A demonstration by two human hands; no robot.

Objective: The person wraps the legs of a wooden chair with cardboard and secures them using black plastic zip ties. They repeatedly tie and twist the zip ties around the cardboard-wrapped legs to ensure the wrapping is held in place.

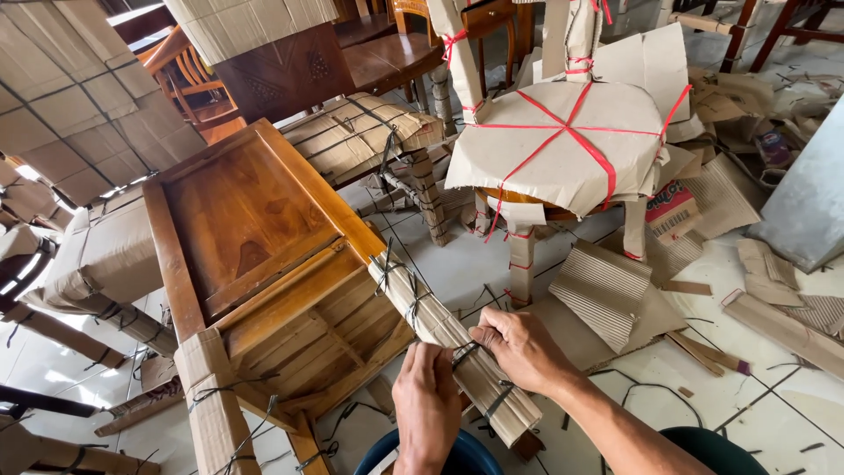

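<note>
Table leg (457, 339), wrapped in corrugated cardboard, runs diagonally from the upturned wooden table (255, 229) toward the bottom of the view. Dark strap (466, 352) crosses the leg between both hands. Right hand (519, 347): grip closed on the strap, fingers over the top of the leg. Left hand (428, 405): grip pinched narrow on the strap end, just beside the right hand, touching the leg. Second wrapped leg (211, 413) to the left. Behind: chair (563, 141) covered in cardboard, tied with red tape. Cardboard scraps (607, 295) on the tiled floor (756, 387) to the right.
</note>
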